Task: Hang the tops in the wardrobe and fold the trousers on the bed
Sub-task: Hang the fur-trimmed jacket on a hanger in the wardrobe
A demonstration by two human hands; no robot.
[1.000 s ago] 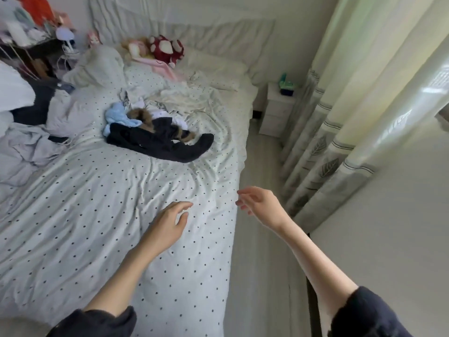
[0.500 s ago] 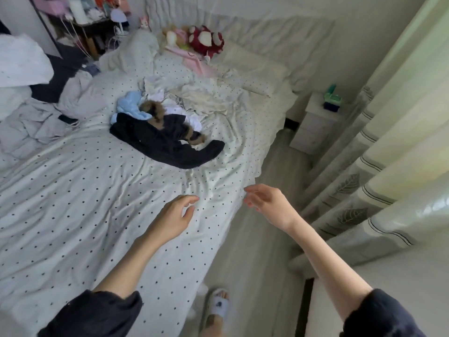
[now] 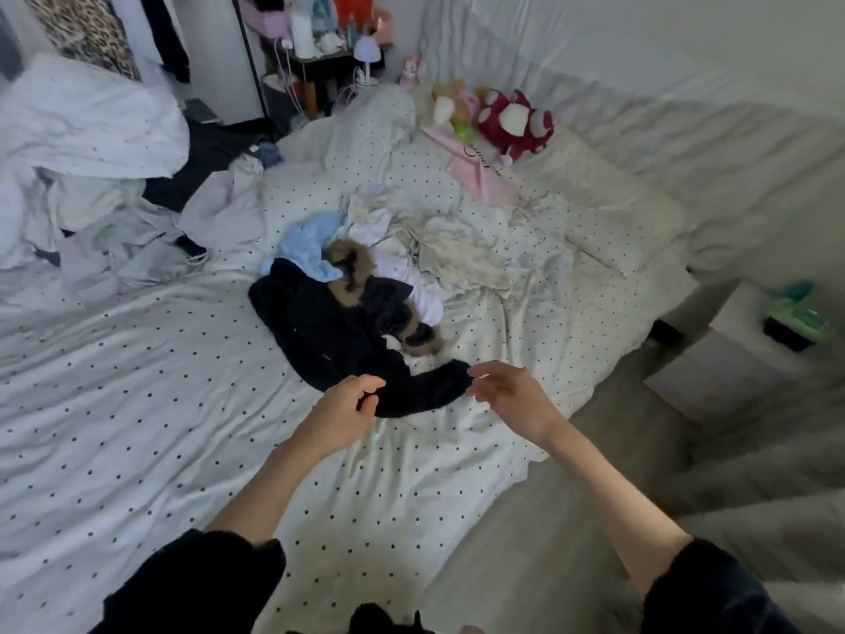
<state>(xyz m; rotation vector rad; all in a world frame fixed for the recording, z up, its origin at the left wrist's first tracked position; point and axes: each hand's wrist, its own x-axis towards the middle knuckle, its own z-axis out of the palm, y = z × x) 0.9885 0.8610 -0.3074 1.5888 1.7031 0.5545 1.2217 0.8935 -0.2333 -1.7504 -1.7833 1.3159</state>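
A dark navy garment (image 3: pixel 338 340) lies spread on the dotted bed sheet (image 3: pixel 137 404), one end stretching toward me. My left hand (image 3: pixel 343 414) hovers at its near edge with fingers loosely curled, holding nothing. At the tip of that dark end my right hand (image 3: pixel 507 395) reaches in with fingers spread and relaxed. Behind the dark garment lie a light blue piece (image 3: pixel 306 244), a brown furry piece (image 3: pixel 350 263) and white and cream clothes (image 3: pixel 457 253). A clothes rail with hanging garments (image 3: pixel 160 34) stands at the far left.
A rumpled duvet (image 3: pixel 68 130) and grey clothes (image 3: pixel 151 240) pile up at the left. Plush toys (image 3: pixel 507 121) and a pink item (image 3: pixel 475 176) sit by the headboard. A white nightstand (image 3: pixel 750 345) stands at the right. Curtain folds fill the lower right corner.
I have come closer to the bed and both hands have moved forward from above the bare sheet to the near end of the dark garment. The view has swung left.
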